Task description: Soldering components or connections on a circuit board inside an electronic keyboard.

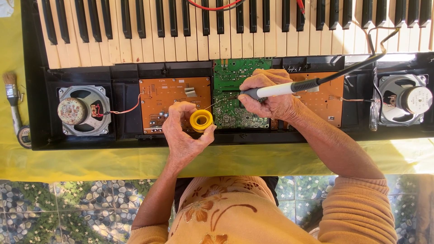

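I see my left hand (183,135) pinched around a small yellow spool of solder (201,120), thumb and fingers gripping its rim, with a thin strand of wire running up and to the right toward the green circuit board (235,77). My right hand (266,92) is closed around a soldering iron (280,90), held like a pen so its tip points left and down onto that board, right where the strand ends; I judge the two are brought together so solder and heat meet on one spot. The iron's dark cord (357,65) trails off to the upper right, clear of the work. The board sits in the middle bay of an opened keyboard case (122,81), which acts as a shallow tray: an orange board (174,104) lies in the bay to the left, another orange board (327,97) to the right, and a round speaker (83,110) sits at the left end with a second speaker (404,100) at the right end. The keys (135,31) run along the far side. A paintbrush (12,101) lies on the yellow cloth (113,160), well apart.
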